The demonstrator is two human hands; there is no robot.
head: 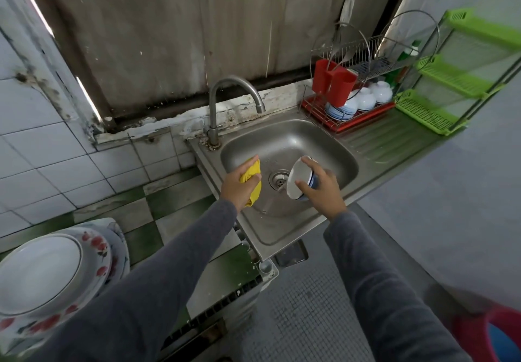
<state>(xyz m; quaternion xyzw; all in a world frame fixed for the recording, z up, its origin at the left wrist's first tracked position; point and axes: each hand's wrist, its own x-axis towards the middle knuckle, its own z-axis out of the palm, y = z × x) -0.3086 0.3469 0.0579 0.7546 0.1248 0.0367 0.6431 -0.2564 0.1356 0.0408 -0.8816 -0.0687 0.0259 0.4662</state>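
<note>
My left hand grips a crumpled yellow cloth over the left side of the steel sink. My right hand holds a white bowl with blue bands, tilted on its side with the open mouth facing left toward the cloth. Cloth and bowl are a short gap apart above the drain. The curved tap stands behind the sink's left corner; no water is visibly running from it.
A dish rack with a red tray, red cups and several upturned bowls stands at the back right. Green plastic shelves stand further right. Floral plates are stacked at the lower left. A pink basin sits at the lower right.
</note>
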